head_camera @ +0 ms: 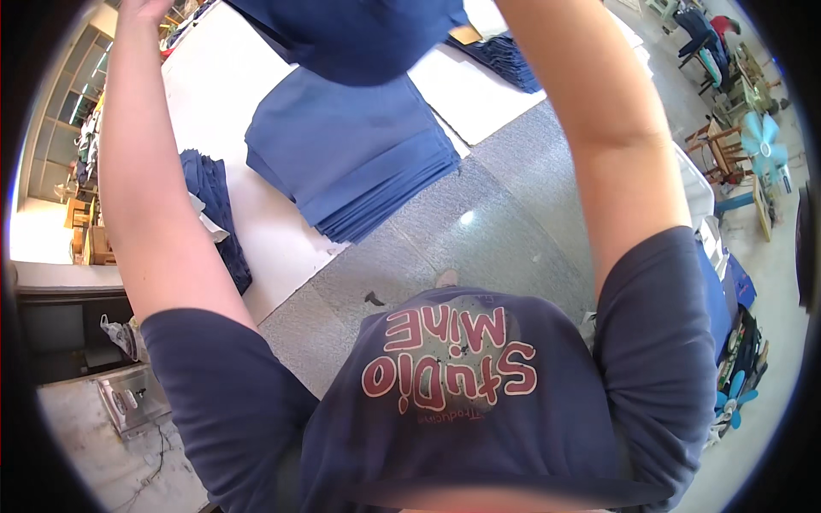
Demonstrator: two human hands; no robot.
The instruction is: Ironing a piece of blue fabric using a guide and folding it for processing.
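Note:
A piece of dark blue fabric [359, 38] hangs in folds at the top edge, between my raised forearms. Only the base of my left hand [149, 8] shows at the top left; its fingers are cut off. My right hand is out of view beyond the top edge, with the arm stretched forward. Below the hanging fabric, a stack of blue cut fabric panels [346, 141] lies on the white table [269, 231], its layers fanned out towards me. Whether either hand touches the hanging fabric cannot be seen.
Dark blue fabric pieces [218, 211] lie at the table's left, partly behind my left arm. Another dark stack [507, 61] lies at the upper right. Tiled floor [500, 186] borders the table. Wooden stools [715, 151] and a blue fan [763, 144] stand far right.

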